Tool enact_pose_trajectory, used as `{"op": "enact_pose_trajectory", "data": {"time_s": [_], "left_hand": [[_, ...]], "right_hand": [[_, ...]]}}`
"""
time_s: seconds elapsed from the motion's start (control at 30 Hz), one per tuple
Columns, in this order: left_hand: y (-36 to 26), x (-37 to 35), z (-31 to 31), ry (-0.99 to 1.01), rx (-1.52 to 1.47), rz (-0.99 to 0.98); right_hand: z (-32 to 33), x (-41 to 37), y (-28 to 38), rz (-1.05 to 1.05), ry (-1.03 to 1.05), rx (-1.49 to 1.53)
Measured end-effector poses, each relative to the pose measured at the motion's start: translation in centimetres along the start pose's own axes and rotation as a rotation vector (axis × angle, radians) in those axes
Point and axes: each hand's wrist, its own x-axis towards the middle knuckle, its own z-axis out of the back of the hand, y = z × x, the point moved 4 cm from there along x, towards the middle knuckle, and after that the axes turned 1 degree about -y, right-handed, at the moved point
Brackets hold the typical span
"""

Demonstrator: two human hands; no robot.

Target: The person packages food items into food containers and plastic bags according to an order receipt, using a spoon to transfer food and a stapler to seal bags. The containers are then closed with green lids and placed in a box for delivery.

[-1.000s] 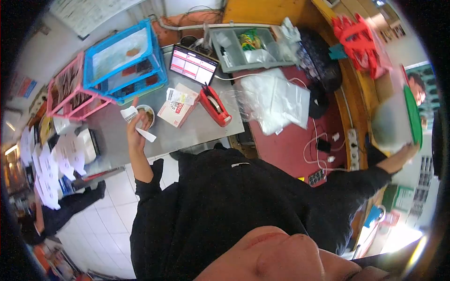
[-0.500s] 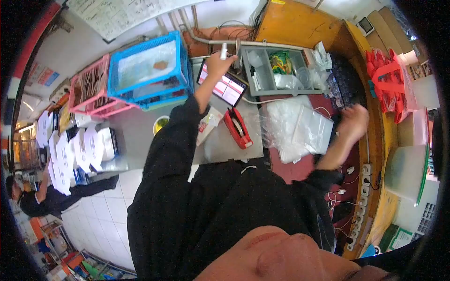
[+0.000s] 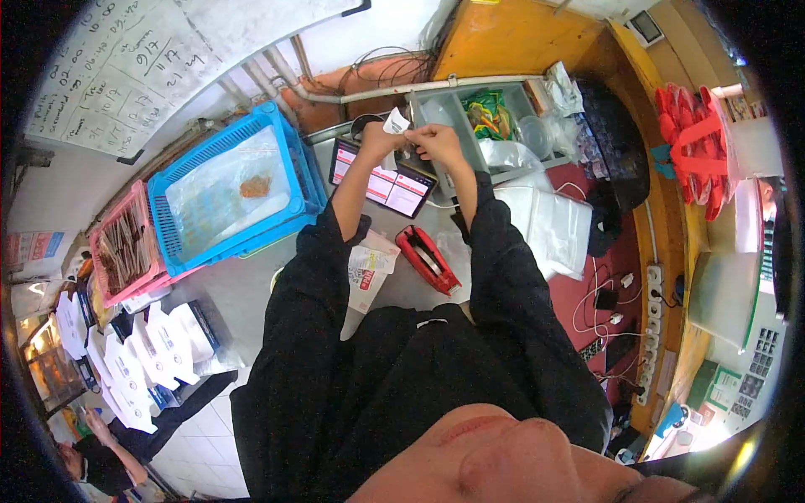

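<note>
Above a tablet point(image 3: 394, 191) with a red-and-white screen, my two hands come close together. My left hand point(image 3: 381, 144) is closed on a small white paper slip point(image 3: 396, 122) with dark print, perhaps a receipt. Thumb and fingers of my right hand point(image 3: 439, 144) pinch at the slip's right edge. Nearer my body on the metal table point(image 3: 231, 289) lie a red tape dispenser point(image 3: 428, 261) and a printed paper packet point(image 3: 369, 267). My left palm and the slip's lower part are partly hidden.
Left of the tablet stand stacked blue baskets point(image 3: 222, 197) and a pink basket point(image 3: 126, 243). A grey divided bin point(image 3: 470, 134) and clear plastic bags point(image 3: 549, 230) are at right. Folded white boxes point(image 3: 126, 369) stand far left, near another person point(image 3: 105, 457). Power strips point(image 3: 654, 327) run along the right.
My right hand has come from the far right over the bags to meet my left hand at the slip. My left hand is slightly lower. The view has shifted.
</note>
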Motion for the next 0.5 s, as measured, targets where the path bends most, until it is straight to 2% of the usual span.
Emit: {"op": "enact_pose_trajectory", "data": {"time_s": [0.03,0.13,0.17,0.33,0.43,0.5], "left_hand": [[-0.2,0.0,0.4,0.0,0.042,-0.049],[-1.9,-1.1,1.5,0.055,0.165,-0.023],[-1.1,-0.7,1.6,0.114,0.122,-0.026],[-0.5,-0.2,1.9,0.16,0.139,0.057],[-0.6,0.0,1.0,0.215,0.167,-0.039],[-2.0,-0.4,-0.6,0.096,0.532,-0.405]], "right_hand": [[-0.5,0.5,-0.2,-0.022,0.084,0.079],[-0.6,1.0,-0.3,-0.079,0.194,0.157],[-0.4,1.0,-0.3,-0.076,0.187,0.113],[0.4,1.6,-0.6,-0.003,0.23,0.123],[0.7,2.3,-0.5,0.054,0.234,0.134],[0.1,2.9,-0.5,0.051,0.211,-0.172]]}}
